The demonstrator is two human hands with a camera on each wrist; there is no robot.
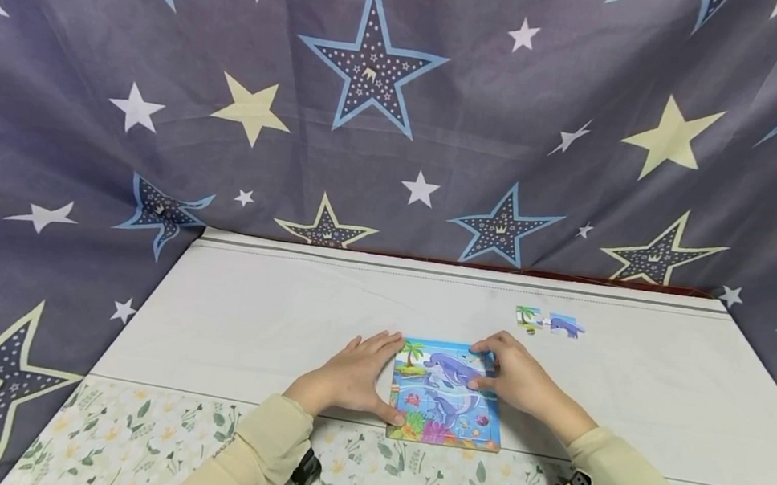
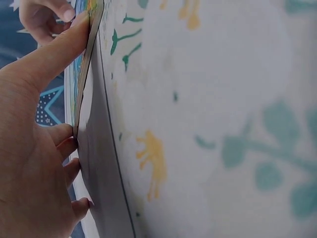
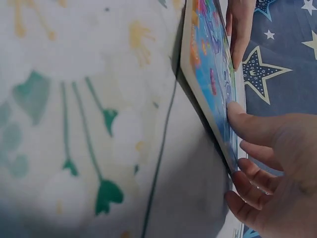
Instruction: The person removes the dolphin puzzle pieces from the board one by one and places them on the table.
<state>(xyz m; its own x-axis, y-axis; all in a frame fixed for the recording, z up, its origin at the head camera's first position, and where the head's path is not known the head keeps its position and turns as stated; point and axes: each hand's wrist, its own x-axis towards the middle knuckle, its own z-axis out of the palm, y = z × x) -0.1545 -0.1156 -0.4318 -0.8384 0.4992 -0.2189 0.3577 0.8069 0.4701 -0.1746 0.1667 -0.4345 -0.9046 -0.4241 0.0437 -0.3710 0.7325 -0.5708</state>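
A square jigsaw puzzle (image 1: pixel 442 427) with dolphins, a palm tree and coral lies flat-looking on the table before me in the head view. Along its left side my left hand (image 1: pixel 350 379) stretches its fingers toward the top corner, its thumb resting on the lower left of the picture. At the upper right, my right hand (image 1: pixel 521 372) grips the puzzle with bent fingers, index at the top edge and thumb on the picture. In the right wrist view the puzzle's thick edge (image 3: pixel 200 94) shows, with fingers (image 3: pixel 252 178) bent beside it.
Two loose jigsaw pieces, one with a palm tree (image 1: pixel 528 318) and one with a dolphin (image 1: pixel 566 327), lie behind the right hand. A pale tablecloth (image 1: pixel 266 292) with a flowered front part covers the table. A star-patterned curtain (image 1: pixel 399 155) hangs behind it.
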